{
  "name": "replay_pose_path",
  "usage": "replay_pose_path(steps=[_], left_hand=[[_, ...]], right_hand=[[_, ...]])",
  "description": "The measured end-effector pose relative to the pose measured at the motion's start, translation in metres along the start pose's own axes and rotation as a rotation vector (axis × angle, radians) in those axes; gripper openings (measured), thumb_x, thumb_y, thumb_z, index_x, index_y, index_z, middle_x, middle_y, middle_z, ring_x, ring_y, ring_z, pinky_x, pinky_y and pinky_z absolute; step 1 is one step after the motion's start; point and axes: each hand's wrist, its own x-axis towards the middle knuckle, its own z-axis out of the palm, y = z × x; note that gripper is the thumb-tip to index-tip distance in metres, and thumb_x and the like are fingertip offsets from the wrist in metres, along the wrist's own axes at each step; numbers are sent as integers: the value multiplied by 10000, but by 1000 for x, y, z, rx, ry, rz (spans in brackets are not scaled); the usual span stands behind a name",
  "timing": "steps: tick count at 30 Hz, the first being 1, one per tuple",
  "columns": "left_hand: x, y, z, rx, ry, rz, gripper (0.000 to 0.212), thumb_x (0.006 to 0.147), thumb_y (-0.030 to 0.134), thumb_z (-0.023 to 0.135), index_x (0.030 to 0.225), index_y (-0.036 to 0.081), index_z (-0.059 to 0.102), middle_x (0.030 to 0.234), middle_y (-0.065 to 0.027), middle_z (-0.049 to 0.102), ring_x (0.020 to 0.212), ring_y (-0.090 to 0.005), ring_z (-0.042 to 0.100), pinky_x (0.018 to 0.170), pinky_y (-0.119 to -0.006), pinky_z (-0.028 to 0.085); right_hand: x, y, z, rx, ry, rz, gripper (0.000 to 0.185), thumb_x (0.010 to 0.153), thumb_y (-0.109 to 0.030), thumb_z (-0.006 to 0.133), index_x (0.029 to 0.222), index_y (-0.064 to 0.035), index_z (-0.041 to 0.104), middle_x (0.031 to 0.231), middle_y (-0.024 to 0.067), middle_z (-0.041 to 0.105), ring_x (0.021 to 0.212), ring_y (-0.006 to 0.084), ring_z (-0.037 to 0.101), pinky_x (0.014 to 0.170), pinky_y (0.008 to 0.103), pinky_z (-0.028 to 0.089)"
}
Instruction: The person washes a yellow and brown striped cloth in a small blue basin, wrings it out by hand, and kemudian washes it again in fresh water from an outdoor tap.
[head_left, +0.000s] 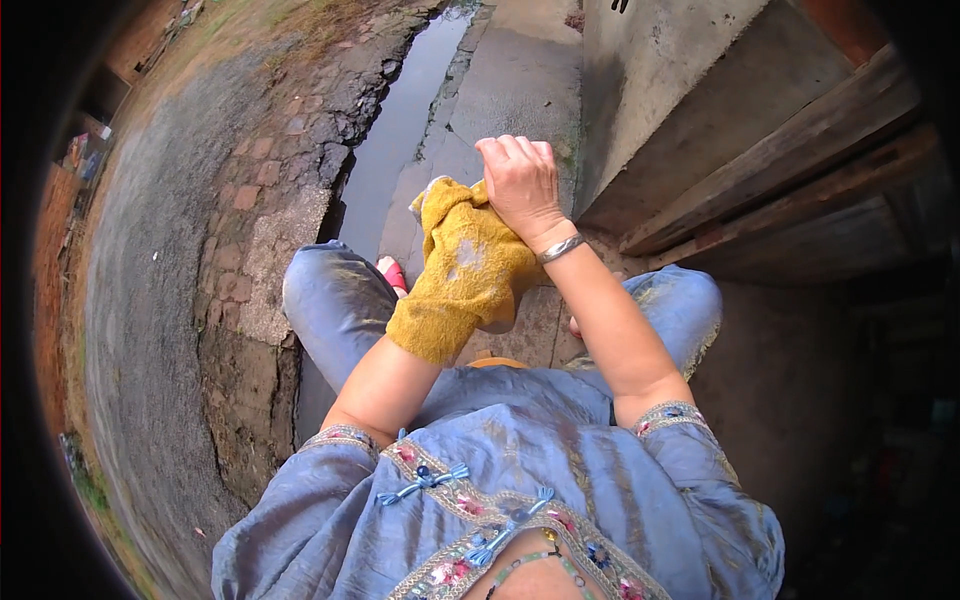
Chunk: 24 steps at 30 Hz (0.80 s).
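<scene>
A mustard-yellow terry cloth piece (480, 247) with worn pale patches wraps my left hand and wrist like a sleeve. My left hand (487, 240) lies hidden inside it, so its fingers do not show. At the cloth's upper right edge, my right hand (521, 176) is curled into a fist against the fabric, the fingertips turned out of sight. A silver bangle (561, 248) circles the right wrist. Whitish edging shows at the cloth's upper left end, and a greyish part hangs below it. Both hands are held up in front of my knees.
A water-filled drainage channel (405, 105) with broken edges runs along the left. Beyond it lie bricks (246, 197) and a grey road (142, 300). Concrete wall (667, 97) and wooden beams (780, 157) stand to the right. A red-strapped sandal (394, 276) is beside the channel.
</scene>
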Motion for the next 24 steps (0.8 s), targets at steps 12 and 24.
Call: replay_pose_path(steps=[12,24], left_hand=[[-14,-16,-15,1169,40,303,639,722,324,586,1287,117,374,1284,-121,413,1239,-281,314,1068,-369,178],[-47,-67,-110,-687,-299,-50,618,861,524,286,1147,1,447,861,-178,547,741,-278,548,658,-404,469]], right_hand=[[-34,-33,-13,-272,-655,193,122,738,-114,571,855,-95,601,912,75,587,931,193,555,783,359,418],[-104,-21,19,2299,-1220,971,434,957,-376,321,1001,-10,550,841,99,630,742,192,611,677,300,491]])
